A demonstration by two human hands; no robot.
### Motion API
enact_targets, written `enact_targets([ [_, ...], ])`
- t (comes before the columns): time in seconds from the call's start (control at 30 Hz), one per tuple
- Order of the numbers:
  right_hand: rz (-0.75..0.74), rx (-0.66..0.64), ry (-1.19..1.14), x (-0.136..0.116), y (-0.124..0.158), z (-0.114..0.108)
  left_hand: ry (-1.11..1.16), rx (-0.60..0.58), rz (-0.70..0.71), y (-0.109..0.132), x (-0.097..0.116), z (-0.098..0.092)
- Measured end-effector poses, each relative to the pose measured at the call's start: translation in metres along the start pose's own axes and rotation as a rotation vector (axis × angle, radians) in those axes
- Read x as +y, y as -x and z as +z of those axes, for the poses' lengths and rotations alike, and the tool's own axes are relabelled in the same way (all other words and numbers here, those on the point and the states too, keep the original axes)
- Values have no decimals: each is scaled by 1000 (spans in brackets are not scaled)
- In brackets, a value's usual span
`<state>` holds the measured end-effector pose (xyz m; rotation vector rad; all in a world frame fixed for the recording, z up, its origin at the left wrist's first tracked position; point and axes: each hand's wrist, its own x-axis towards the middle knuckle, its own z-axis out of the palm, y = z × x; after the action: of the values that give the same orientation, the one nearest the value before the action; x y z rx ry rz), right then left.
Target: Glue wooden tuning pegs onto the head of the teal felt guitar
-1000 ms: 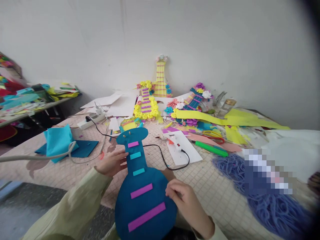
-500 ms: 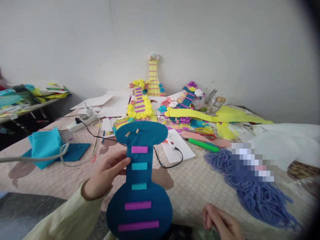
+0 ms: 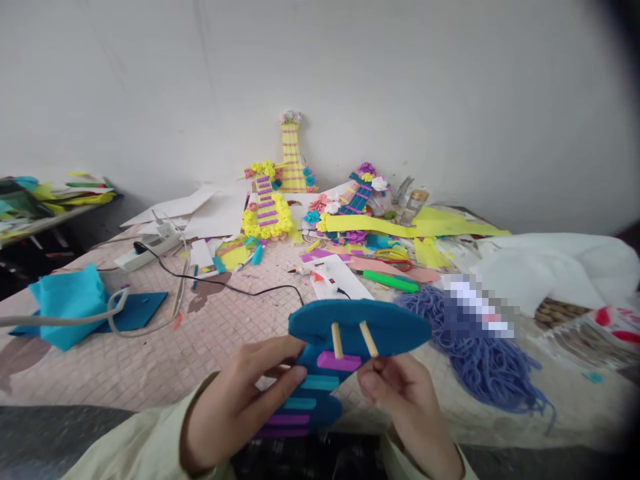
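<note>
I hold a dark blue felt guitar [image 3: 350, 323] tilted toward me, its wide head nearest the camera. Purple and turquoise strips cross its neck, and two small wooden pegs [image 3: 353, 339] stick out of the head. My left hand [image 3: 240, 400] grips the neck from the left, fingers wrapped round it. My right hand [image 3: 405, 393] is closed at the neck's right side, just under the head and pegs.
On the table: a glue gun [image 3: 320, 272] with a black cord, a green cutter [image 3: 390, 281], blue yarn [image 3: 480, 347], turquoise felt [image 3: 65, 303], a power strip [image 3: 145, 248], finished flowered guitars [image 3: 270, 207] by the wall, yellow paper [image 3: 425, 227], and white cloth [image 3: 555, 267].
The felt guitar has tipped forward and moved right, its head now facing the camera. My right hand came up from the lower edge to the neck. The view swung right.
</note>
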<state>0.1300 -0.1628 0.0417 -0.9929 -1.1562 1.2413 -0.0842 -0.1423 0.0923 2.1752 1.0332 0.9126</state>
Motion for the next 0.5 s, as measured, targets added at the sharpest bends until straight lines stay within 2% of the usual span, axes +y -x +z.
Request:
enact_targets([
  [0.07, 69, 13, -54, -2, -4, 6, -50, 21, 59, 2, 7, 1],
  [0.13, 102, -50, -145, -4, -9, 8, -64, 26, 113, 4, 14, 0],
  [0.2, 127, -116, -245, -6, -16, 8, -62, -36, 188, 5, 20, -4],
  [0.3, 167, -135, -427, -10, -32, 9, -96, -126, 313, 0, 26, -12],
  [0.37, 160, -143, -527, -11, -45, 11, -125, -126, 366, -6, 27, -14],
  [0.43, 96, -145, -511, -11, -57, 13, -153, -128, 373, -12, 28, -12],
  [0.5, 16, -141, -336, -13, -68, 15, -173, -131, 367, -19, 29, -5],
])
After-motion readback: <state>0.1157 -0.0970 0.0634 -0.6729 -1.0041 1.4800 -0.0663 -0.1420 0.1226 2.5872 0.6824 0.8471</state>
